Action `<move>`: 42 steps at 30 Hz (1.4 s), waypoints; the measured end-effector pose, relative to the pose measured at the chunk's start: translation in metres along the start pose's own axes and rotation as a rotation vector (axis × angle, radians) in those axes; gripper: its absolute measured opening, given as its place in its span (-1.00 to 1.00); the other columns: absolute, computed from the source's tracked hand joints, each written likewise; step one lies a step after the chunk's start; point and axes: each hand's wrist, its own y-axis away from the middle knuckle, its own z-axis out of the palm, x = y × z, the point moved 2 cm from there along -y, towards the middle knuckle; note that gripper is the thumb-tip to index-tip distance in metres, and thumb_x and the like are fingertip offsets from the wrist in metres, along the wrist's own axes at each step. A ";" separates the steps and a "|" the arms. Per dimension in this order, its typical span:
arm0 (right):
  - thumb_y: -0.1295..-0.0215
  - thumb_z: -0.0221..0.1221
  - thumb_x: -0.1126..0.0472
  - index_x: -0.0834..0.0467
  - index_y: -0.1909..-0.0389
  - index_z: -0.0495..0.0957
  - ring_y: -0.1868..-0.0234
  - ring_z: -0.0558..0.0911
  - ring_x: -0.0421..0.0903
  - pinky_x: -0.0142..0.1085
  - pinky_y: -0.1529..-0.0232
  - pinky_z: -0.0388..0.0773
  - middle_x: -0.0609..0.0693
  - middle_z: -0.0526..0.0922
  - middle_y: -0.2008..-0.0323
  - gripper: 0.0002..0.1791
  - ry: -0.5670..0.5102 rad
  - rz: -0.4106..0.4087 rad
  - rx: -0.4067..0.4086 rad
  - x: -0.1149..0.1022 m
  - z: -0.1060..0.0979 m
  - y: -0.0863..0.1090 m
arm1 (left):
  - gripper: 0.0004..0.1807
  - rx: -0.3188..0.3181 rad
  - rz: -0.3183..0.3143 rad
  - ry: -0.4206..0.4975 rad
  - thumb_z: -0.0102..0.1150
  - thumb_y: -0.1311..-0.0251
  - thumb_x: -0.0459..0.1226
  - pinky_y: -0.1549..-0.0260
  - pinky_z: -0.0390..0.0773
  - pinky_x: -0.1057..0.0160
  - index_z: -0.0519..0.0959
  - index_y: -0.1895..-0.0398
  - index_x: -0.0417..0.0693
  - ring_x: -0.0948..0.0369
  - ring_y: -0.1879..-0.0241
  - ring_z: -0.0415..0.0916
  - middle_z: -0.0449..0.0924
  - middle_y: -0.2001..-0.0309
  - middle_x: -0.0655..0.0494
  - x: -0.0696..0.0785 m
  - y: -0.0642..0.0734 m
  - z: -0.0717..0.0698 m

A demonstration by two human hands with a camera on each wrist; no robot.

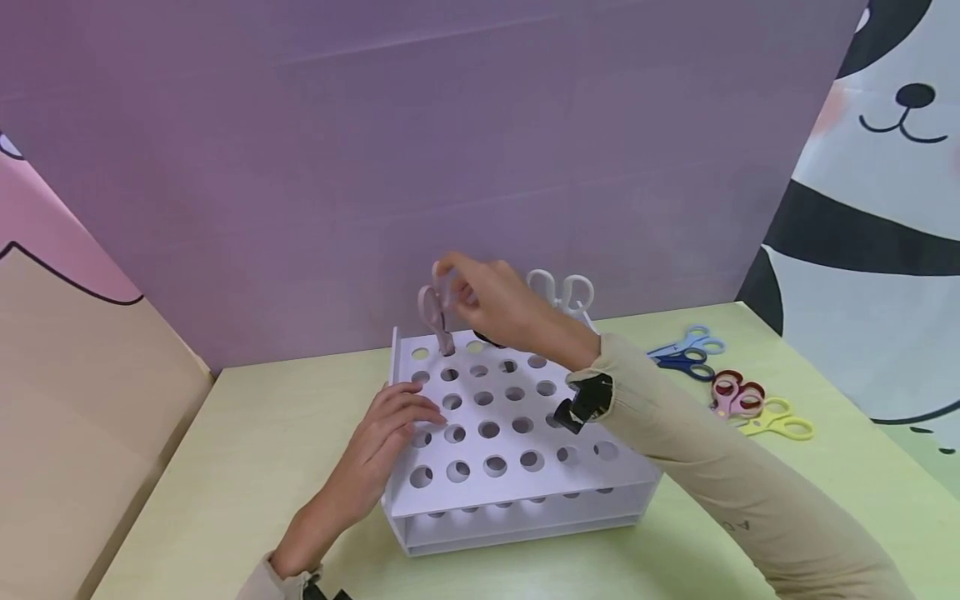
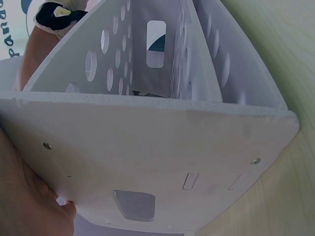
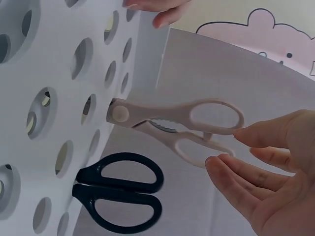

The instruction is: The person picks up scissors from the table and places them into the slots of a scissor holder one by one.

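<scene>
A white rack point(image 1: 495, 492) with rows of round holes stands on the table. My left hand point(image 1: 375, 446) holds its left edge, fingers over the perforated top; in the left wrist view a fingertip shows at the side panel point(image 2: 147, 142). At the far left corner, pale pink scissors point(image 1: 435, 321) stand in a hole, handles up and slightly parted. My right hand point(image 1: 498, 304) has its fingertips at the ends of those handles, which lie between thumb and fingers. Black scissors point(image 3: 120, 189) sit in a hole beside them. White scissors point(image 1: 561, 292) stand at the far right.
On the table right of the rack lie light blue scissors point(image 1: 697, 340), dark blue scissors point(image 1: 688, 363), red-and-pink scissors point(image 1: 735, 393) and yellow scissors point(image 1: 783, 421). A purple backdrop point(image 1: 300, 208) rises behind the rack, and a panda print point(image 1: 892, 333) stands at right.
</scene>
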 end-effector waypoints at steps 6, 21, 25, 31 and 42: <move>-0.27 0.12 0.47 0.24 -0.12 0.49 0.07 0.71 0.04 -0.16 0.05 0.66 0.20 0.70 0.06 -0.61 -0.019 0.003 0.002 -0.004 -0.010 0.008 | -0.65 -0.004 -0.002 0.011 -0.18 -0.41 -0.44 -0.40 0.05 0.22 0.66 0.10 -0.08 -0.03 -0.33 0.27 0.60 -0.03 0.11 -0.001 0.000 0.000; -0.28 0.22 0.39 0.18 -0.08 0.55 0.11 0.70 -0.06 -0.20 0.09 0.67 0.08 0.69 0.03 -0.66 0.017 -0.014 0.018 -0.016 -0.038 0.041 | -0.66 0.000 0.006 0.009 -0.18 -0.42 -0.43 -0.40 0.09 0.18 0.66 0.12 -0.08 -0.08 -0.33 0.27 0.61 -0.03 0.10 -0.001 0.000 -0.001; -0.27 0.26 0.35 0.17 -0.08 0.56 0.16 0.68 -0.11 -0.23 0.13 0.67 0.03 0.70 0.04 -0.66 0.051 0.004 0.026 -0.016 -0.046 0.053 | -0.65 0.008 0.006 0.005 -0.18 -0.41 -0.44 -0.40 0.09 0.18 0.66 0.12 -0.07 -0.09 -0.32 0.27 0.60 -0.03 0.13 -0.001 0.001 0.000; -0.29 0.25 0.35 0.18 -0.08 0.55 0.17 0.67 -0.12 -0.20 0.16 0.68 0.03 0.70 0.03 -0.66 0.054 0.025 0.022 -0.014 -0.055 0.073 | -0.65 0.006 -0.003 0.006 -0.19 -0.40 -0.45 -0.40 0.08 0.11 0.66 0.12 -0.07 -0.10 -0.33 0.26 0.60 -0.04 0.16 0.000 0.001 0.000; -0.27 0.30 0.33 0.15 0.00 0.60 0.19 0.69 -0.13 -0.23 0.21 0.69 -0.03 0.71 0.10 -0.72 0.089 0.079 0.114 -0.006 -0.074 0.113 | -0.65 0.001 -0.027 0.008 -0.18 -0.40 -0.44 -0.39 0.09 -0.06 0.66 0.11 -0.05 0.00 -0.36 0.25 0.59 -0.05 0.16 -0.001 0.001 0.000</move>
